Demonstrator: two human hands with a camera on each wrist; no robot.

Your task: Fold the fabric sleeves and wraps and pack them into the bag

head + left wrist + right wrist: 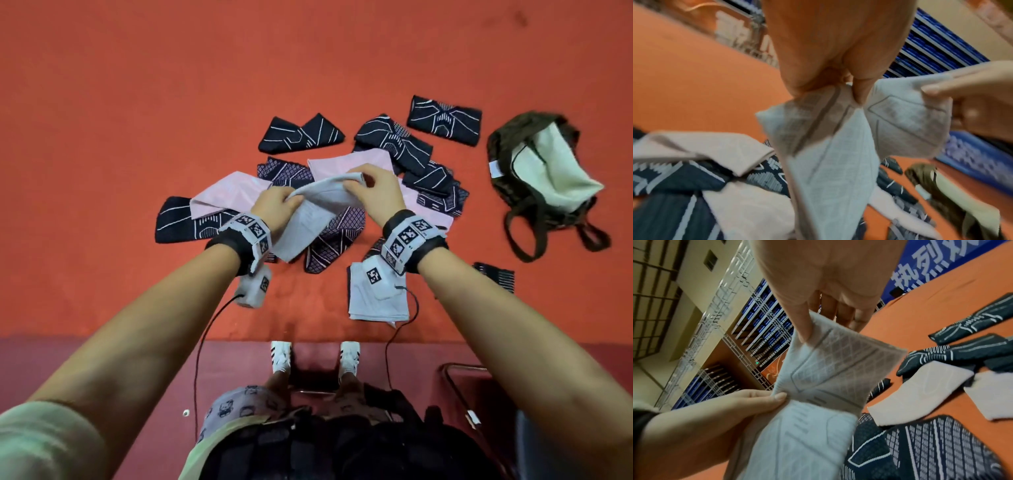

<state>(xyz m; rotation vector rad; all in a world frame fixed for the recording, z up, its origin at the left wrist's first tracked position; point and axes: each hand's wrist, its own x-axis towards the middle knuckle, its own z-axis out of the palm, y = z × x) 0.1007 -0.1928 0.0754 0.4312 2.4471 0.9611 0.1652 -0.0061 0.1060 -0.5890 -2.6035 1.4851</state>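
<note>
A pale grey sleeve (318, 212) hangs in the air over the pile. My left hand (291, 200) pinches it at its middle fold, and my right hand (356, 181) pinches its upper end. In the left wrist view the left hand (846, 91) bunches the sleeve (828, 162) between thumb and fingers. The right wrist view shows the right hand (807, 331) with its thumb on the sleeve's (818, 386) top edge. Dark patterned sleeves (301, 135) and pink ones (226, 195) lie loose on the orange table (137, 102). The brown bag (544, 178) lies open at the right.
A folded pale grey sleeve (376, 301) lies near the table's front edge, under my right wrist. Another dark folded piece (495, 275) sits beside my right forearm. Cables trail from both wrist units. A metal chair frame (462, 370) stands on the floor at the lower right.
</note>
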